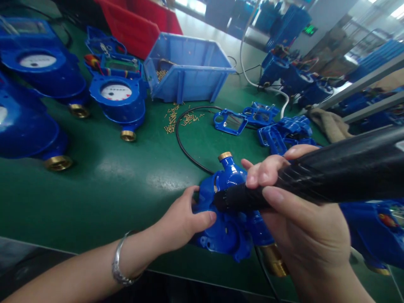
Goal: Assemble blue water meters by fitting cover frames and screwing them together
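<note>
Closest to me, the right hand (311, 227) is wrapped around a thick black tool (353, 166), fingers closed on its narrower front. Its dark nose points into the blue meter (232, 176), which lies on the green table (132, 193) below both hands. I can't see the very tip, so I can't tell whether it is seated. If it sits off-axis, I'd expect it to slip and score the casing, or jump toward the left thumb.

The left hand (186, 219) grips the meter's near side, thumb on top and forefinger at the edge; its other fingers are hidden from me. Should that hold be too light, the rounded body could roll or twist under the tool's push.

Beyond, a black cable (181, 143) loops past the meter; a moving body could snag it. Loose brass screws (171, 126) lie scattered farther back, where a tug on that cable might sweep some away. Blue covers (232, 122) lie to their right. Past the screws I see a blue bin (198, 86), then a red bin (135, 29) behind it.
</note>
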Motion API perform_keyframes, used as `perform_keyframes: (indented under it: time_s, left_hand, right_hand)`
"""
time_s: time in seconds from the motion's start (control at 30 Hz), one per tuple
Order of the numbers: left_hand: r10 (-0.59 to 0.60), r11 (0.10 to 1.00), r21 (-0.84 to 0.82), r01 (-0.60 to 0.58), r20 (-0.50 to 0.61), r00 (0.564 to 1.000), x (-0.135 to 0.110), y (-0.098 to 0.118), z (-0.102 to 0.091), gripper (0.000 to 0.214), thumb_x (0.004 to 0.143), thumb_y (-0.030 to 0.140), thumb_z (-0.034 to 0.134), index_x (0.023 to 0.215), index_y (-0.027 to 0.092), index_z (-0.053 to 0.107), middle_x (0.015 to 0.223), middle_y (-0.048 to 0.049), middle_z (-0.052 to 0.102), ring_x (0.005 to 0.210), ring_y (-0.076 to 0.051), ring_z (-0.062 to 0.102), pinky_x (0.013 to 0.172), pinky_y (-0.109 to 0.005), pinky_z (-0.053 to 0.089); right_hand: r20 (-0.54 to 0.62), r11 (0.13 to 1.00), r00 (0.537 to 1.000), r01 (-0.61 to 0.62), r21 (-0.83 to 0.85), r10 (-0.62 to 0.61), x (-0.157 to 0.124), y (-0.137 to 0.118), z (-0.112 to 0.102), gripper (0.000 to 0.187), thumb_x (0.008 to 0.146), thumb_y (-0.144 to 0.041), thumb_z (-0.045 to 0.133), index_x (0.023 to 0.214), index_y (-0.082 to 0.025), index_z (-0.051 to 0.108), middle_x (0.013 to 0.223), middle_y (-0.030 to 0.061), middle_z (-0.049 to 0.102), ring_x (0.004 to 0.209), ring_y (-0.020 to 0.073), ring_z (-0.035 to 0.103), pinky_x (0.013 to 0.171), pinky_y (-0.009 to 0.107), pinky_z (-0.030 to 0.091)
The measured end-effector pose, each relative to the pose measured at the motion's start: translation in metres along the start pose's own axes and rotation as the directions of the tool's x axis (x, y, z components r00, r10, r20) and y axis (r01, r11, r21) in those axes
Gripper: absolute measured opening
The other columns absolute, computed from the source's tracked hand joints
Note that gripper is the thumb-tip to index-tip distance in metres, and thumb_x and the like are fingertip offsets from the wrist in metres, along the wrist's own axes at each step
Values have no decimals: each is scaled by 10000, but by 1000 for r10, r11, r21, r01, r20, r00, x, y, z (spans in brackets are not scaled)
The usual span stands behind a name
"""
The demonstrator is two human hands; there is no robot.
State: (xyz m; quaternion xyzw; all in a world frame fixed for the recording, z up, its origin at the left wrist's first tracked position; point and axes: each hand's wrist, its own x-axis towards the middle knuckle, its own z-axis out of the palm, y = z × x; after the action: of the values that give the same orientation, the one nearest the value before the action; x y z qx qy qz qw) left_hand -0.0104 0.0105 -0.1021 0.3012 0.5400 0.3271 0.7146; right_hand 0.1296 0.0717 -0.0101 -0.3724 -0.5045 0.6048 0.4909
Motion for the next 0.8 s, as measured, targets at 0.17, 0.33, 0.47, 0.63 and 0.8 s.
perform_keyframes:
  time_s: [0.17, 0.33, 0.47, 0.63, 0.8]
  left_hand:
    - [20, 1000, 22, -20, 9, 1000, 0, 1, -1, 762, 595, 486, 662, 1210, 135, 382, 1019, -131, 597, 945, -323, 590, 801, -435, 459]
    - [11, 999, 36, -11, -3, 1000, -3, 4, 1, 789, 599, 475, 641, 1237, 107, 356, 961, -113, 583, 828, -277, 595, 710, -389, 465]
    - [14, 1000, 7, -14, -28, 1000, -3, 4, 3, 869, 580, 477, 658, 1279, 72, 337, 916, -106, 587, 800, -272, 592, 699, -384, 463]
    - [17, 999, -49, -21, -73, 997, -8, 2, 3, 871, 597, 434, 684, 1307, 60, 345, 991, -147, 627, 925, -303, 599, 806, -410, 462]
    - [9, 985, -167, -38, -171, 985, -25, -1, 2, 813, 613, 414, 687, 1278, 58, 383, 1058, -184, 644, 954, -313, 617, 828, -407, 478]
  right_hand:
    - [28, 1000, 1000, 6, 10, -7, 0, 2, -1, 414, 637, -16, 661, 922, -271, 504, 691, -81, 597, 681, 102, 598, 809, 304, 513]
    - [-10, 1000, 1000, 17, -6, -17, 1, 2, 0, 435, 617, -34, 657, 942, -278, 500, 665, -90, 597, 658, 109, 594, 820, 314, 503]
    - [-17, 1000, 999, 29, -1, -29, 2, 6, 1, 474, 602, -53, 671, 985, -282, 510, 650, -96, 605, 641, 114, 586, 813, 325, 498]
    - [-16, 990, 990, 138, 17, -138, -1, -12, 1, 452, 592, -50, 655, 973, -270, 549, 631, -92, 613, 624, 118, 590, 905, 393, 471]
    - [-214, 883, 859, 433, -183, -466, -11, -75, -20, 247, 651, -157, 607, 882, -239, 577, 617, -71, 508, 591, 109, 517, 693, 294, 511]
